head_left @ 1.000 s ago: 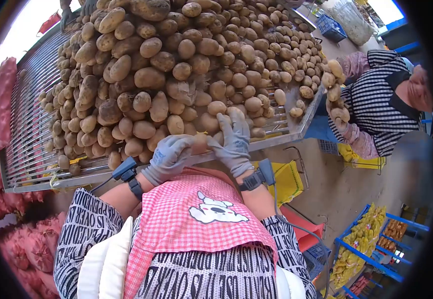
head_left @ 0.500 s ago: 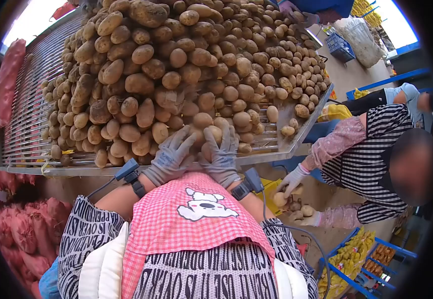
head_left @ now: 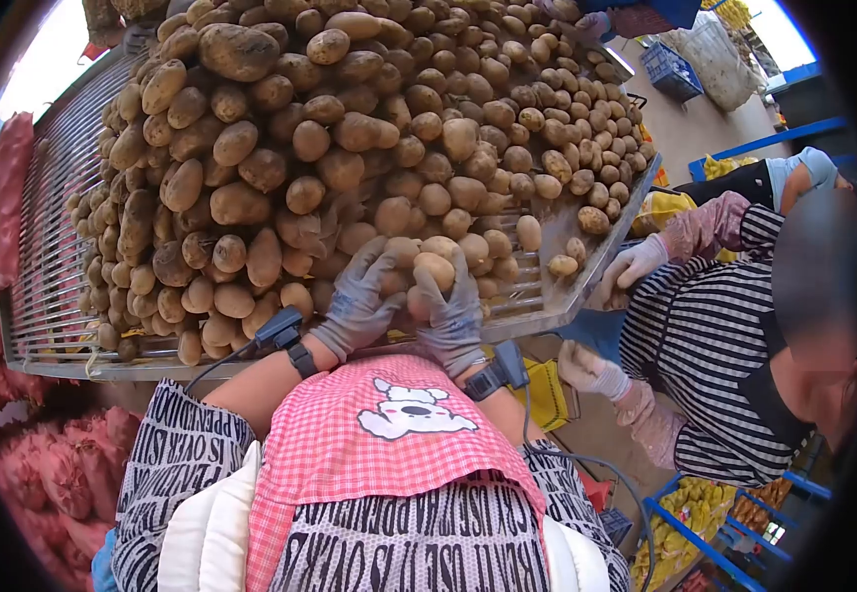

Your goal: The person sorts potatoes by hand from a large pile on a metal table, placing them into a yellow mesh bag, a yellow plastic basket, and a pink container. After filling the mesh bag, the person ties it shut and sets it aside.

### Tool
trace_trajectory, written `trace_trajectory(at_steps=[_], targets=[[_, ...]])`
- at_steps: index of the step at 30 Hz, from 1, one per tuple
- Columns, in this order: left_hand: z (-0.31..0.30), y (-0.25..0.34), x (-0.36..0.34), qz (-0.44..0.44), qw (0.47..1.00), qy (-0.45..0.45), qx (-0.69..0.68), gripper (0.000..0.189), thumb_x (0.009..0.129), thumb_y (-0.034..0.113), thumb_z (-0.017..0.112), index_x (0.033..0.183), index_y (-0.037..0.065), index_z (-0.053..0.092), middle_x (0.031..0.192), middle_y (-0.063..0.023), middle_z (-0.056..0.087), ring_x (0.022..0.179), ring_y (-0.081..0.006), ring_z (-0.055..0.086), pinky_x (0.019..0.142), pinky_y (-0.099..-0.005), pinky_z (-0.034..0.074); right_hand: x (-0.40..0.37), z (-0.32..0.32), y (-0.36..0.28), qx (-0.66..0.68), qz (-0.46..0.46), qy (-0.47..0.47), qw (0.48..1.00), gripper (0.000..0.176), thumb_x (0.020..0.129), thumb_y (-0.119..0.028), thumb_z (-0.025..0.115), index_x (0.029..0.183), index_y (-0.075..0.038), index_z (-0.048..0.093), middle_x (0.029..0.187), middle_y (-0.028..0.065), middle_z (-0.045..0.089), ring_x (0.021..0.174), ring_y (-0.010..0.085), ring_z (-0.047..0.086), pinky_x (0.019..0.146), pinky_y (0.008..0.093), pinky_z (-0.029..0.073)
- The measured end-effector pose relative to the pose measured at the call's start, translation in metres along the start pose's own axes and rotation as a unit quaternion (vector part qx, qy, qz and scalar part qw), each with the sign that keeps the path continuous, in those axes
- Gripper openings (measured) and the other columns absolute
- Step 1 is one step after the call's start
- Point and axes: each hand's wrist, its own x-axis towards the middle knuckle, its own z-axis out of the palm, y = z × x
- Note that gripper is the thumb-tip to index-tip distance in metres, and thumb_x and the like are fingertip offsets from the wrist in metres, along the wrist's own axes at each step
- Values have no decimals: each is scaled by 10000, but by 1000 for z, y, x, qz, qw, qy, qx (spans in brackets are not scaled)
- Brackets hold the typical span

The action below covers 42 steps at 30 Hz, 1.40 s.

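A large pile of potatoes covers the slatted metal table in front of me. My left hand, in a grey glove, curls its fingers against a potato at the pile's near edge. Close beside it, my right hand, gloved the same way, has its fingers around another potato. Between my palms more potatoes are partly hidden. Both wrists lie just over the table's near rim.
To the right a co-worker in a striped top bends with gloved hands low, near a yellow crate. Red mesh sacks are stacked at left. Blue racks hold yellow bags. A blue crate stands behind, and another person's gloved hand touches the far side.
My hands stay at the near edge, and my right fingers now curl round a potato. The co-worker's upper hand has moved up and away from the potatoes held low before.
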Motion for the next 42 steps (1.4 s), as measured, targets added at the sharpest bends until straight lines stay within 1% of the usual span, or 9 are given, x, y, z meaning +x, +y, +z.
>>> trace_trajectory(at_steps=[8, 11, 14, 17, 20, 25, 31, 35, 42], targets=[[46, 15, 98, 188, 981, -36, -17, 487, 835, 94, 642, 1318, 104, 582, 1311, -193, 546, 1171, -402, 550, 1008, -478, 447, 50, -13, 70, 14, 120, 131, 984, 798, 760, -255, 777, 1473, -164, 431, 1450, 262, 443, 1211, 430, 568, 928, 486, 524], [78, 11, 148, 199, 975, -98, 14, 475, 836, 84, 632, 1308, 103, 583, 1322, -181, 557, 1171, -396, 565, 1012, -452, 454, 73, -36, 108, 154, 359, 10, 920, 658, 819, -323, 775, 1357, -53, 511, 1160, 229, 666, 1127, 299, 644, 943, 412, 501], [96, 10, 198, 110, 965, -214, 108, 404, 871, 79, 613, 1275, 83, 614, 1289, -174, 596, 1140, -324, 605, 999, -388, 467, 63, -31, 155, 89, 338, 138, 927, 576, 830, -273, 781, 1293, -30, 538, 1227, 198, 651, 1115, 280, 646, 934, 383, 500], [73, 31, 234, -46, 937, -324, -122, 303, 932, 100, 588, 1224, 51, 649, 1250, -158, 633, 1120, -237, 615, 978, -338, 474, 62, -28, 181, 430, 365, 365, 741, 500, 911, -49, 668, 1362, -14, 453, 1265, 121, 618, 1140, 224, 599, 969, 346, 491], [58, 11, 244, -108, 951, -108, -268, 407, 927, 280, 672, 1273, 69, 641, 1265, -135, 641, 1142, -222, 612, 996, -325, 470, 62, -87, 122, 296, 346, 376, 807, 465, 928, -37, 657, 1358, 22, 490, 1321, 88, 551, 1190, 200, 544, 1008, 320, 461], [19, 52, 161, 74, 949, -265, 154, 745, 793, 499, 754, 1436, 202, 520, 1522, -224, 387, 1418, -428, 343, 1180, -481, 267, 3, -56, 143, 338, 372, 347, 792, 426, 948, -38, 619, 1351, 14, 492, 1359, 106, 521, 1225, 202, 527, 1038, 335, 445], [71, 27, 129, 206, 905, -323, 186, 569, 746, 210, 723, 1302, 206, 600, 1516, -172, 381, 1373, -421, 387, 1102, -499, 381, -22, -46, 120, -6, 315, 190, 930, 390, 881, -91, 650, 1259, -13, 597, 1359, 195, 523, 1226, 340, 535, 1062, 408, 434], [75, 29, 189, 188, 874, -409, 182, 456, 700, 172, 734, 1153, 146, 688, 1334, -115, 548, 1120, -359, 619, 889, -412, 544, -29, -45, 118, 12, 294, 205, 933, 404, 871, -102, 642, 1261, -7, 593, 1358, 202, 538, 1241, 366, 516, 1062, 432, 428], [66, -4, 243, 236, 842, -400, 276, 416, 677, 131, 739, 1080, 212, 677, 1345, -35, 516, 1238, -321, 521, 957, -421, 517, -30, -39, 122, 26, 288, 217, 932, 388, 875, -90, 623, 1247, 17, 588, 1338, 205, 536, 1246, 346, 516, 1058, 415, 430]])
